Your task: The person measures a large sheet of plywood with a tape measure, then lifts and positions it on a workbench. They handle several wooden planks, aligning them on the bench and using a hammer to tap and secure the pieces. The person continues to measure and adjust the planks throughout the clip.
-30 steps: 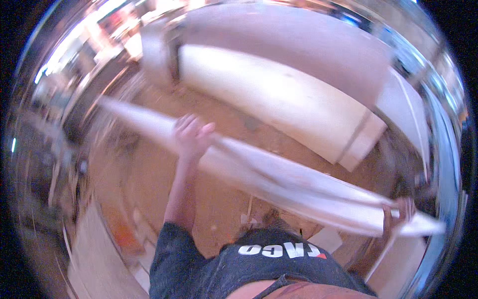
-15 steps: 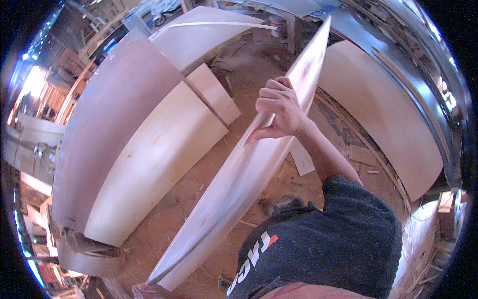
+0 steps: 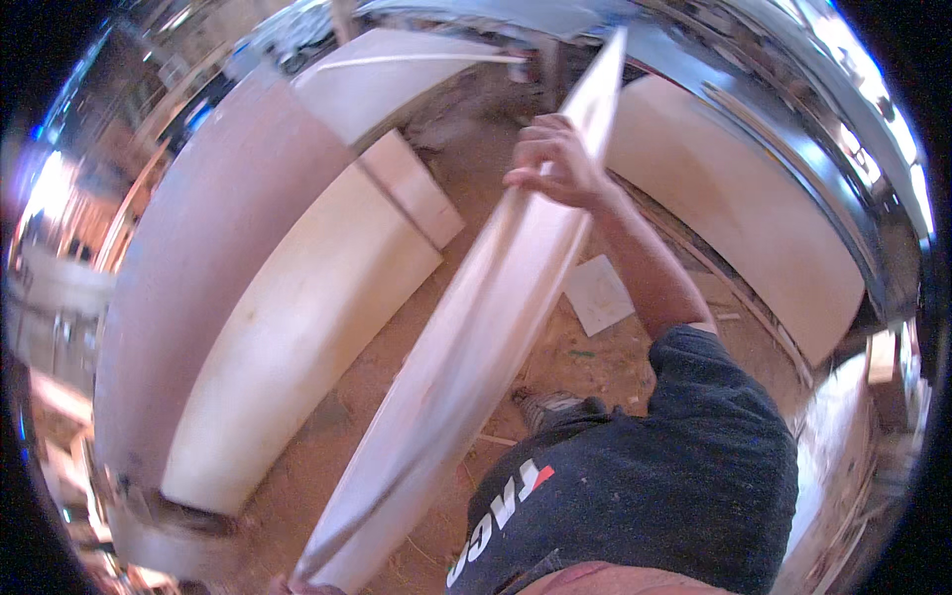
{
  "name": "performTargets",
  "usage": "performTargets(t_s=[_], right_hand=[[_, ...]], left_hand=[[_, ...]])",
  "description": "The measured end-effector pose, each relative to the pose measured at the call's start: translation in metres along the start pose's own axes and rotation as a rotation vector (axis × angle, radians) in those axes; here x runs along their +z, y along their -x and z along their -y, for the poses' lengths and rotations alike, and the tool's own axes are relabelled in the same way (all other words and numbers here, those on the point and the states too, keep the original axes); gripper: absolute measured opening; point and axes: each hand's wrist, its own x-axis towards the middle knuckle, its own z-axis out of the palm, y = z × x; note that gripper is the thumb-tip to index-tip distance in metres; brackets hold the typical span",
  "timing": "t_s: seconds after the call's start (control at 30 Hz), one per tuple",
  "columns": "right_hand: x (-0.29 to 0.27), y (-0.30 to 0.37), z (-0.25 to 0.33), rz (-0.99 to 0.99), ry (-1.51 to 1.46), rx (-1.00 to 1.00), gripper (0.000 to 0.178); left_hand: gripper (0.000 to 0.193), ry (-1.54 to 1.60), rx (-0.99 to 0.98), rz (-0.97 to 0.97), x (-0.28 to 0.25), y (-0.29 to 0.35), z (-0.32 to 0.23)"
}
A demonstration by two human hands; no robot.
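Observation:
A long, pale plywood sheet [image 3: 451,327] slants across the middle, held up at a steep tilt. Its narrow far end points to the upper right, and its near end runs to the lower edge. My right hand [image 3: 557,164] grips the sheet toward its far end, fingers curled over the upper edge. Only a little of my left hand [image 3: 302,587] shows at the bottom, closed on the near end. Motion blurs the sheet somewhat.
On the left lie a pale board [image 3: 307,327], a larger brownish sheet [image 3: 198,268] and a small wooden piece [image 3: 412,188]. Another wide sheet [image 3: 744,208] lies at right. A white square piece [image 3: 599,296] rests on the dusty brown floor [image 3: 337,451].
The sheet's far end has shifted left, and my right hand has moved farther away from me, still gripping it. The view has shifted a little, and more of the white square piece shows.

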Motion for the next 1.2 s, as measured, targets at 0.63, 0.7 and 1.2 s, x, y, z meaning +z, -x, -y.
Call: performTargets(t_s=[0.63,0.7,1.2], right_hand=[[0.030,0.087,-0.022,-0.372,0.046,-0.038,0.049],[0.025,0.070,-0.032,-0.340,0.088,0.031,0.051],[-0.005,-0.093,-0.139,-0.673,-0.009,0.397,0.052]], left_hand=[[0.043,0.381,-0.416,-0.248,0.021,-0.076,-0.085],[0.043,0.380,-0.461,-0.278,0.027,-0.087,-0.086],[0.047,0.517,-0.673,-0.544,0.066,-0.255,-0.061]])
